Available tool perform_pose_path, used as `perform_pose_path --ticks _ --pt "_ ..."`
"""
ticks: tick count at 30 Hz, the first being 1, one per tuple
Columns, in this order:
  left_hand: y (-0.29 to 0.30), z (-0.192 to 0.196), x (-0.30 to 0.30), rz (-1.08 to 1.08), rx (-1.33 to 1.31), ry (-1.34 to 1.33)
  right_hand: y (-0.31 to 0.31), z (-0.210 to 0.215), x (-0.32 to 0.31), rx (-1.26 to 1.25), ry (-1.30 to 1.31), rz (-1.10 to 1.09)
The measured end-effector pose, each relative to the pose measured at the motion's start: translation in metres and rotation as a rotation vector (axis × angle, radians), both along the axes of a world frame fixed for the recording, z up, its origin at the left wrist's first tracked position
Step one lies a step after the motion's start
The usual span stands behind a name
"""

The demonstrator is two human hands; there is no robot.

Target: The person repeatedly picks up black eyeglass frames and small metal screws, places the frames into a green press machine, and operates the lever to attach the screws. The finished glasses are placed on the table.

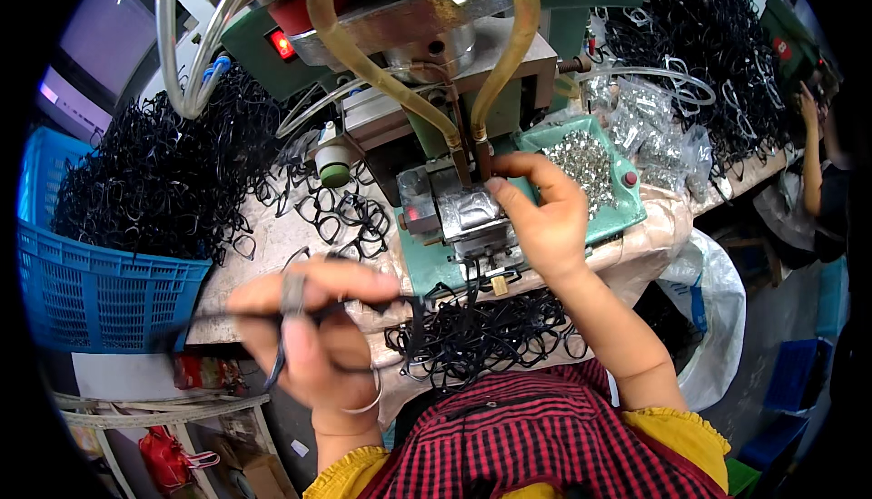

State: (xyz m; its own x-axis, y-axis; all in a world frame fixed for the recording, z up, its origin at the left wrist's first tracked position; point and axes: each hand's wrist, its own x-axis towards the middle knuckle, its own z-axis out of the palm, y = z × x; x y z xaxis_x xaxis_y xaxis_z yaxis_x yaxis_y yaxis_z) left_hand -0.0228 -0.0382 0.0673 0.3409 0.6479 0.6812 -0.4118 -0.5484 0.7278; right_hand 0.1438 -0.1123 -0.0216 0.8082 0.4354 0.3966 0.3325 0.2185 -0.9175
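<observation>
My left hand (313, 335), smeared by motion, is on the near left, off the worktable's edge. Its fingers are bent round a thin black strap (416, 325), which trails out on both sides. My right hand (554, 217) reaches up to the press (436, 122). Thumb and index finger are pinched together beside the metal die block (477, 210), just under the upright feed guides. What lies between those fingertips, if anything, is hidden. A tangled heap of black straps (490, 331) lies in front of the press, between my forearms.
Left of the press, a large mound of black straps (173, 167) rises above a blue plastic basket (118, 286). On the right sit a green tray (627, 213) of small silvery metal parts and clear bags (649, 127). A white sack (722, 317) hangs below. Another person's arm (811, 154) shows at far right.
</observation>
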Motion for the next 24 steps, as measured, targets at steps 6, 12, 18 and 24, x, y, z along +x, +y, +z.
perform_pose_path --ticks 6,12,18,24 --pt "0.011 0.002 0.008 -0.093 -0.087 -0.004 -0.010 -0.001 0.009 -0.103 -0.174 0.019" --pt "0.049 0.001 0.035 0.108 0.121 0.018 0.002 0.008 -0.007 0.189 0.182 0.183" --pt "0.035 0.006 0.035 -0.017 -0.060 -0.014 -0.014 0.027 -0.026 0.169 0.354 0.165" --pt "-0.011 -0.038 0.014 -1.041 -1.102 0.527 -0.047 0.001 0.028 -0.177 -0.264 -0.087"
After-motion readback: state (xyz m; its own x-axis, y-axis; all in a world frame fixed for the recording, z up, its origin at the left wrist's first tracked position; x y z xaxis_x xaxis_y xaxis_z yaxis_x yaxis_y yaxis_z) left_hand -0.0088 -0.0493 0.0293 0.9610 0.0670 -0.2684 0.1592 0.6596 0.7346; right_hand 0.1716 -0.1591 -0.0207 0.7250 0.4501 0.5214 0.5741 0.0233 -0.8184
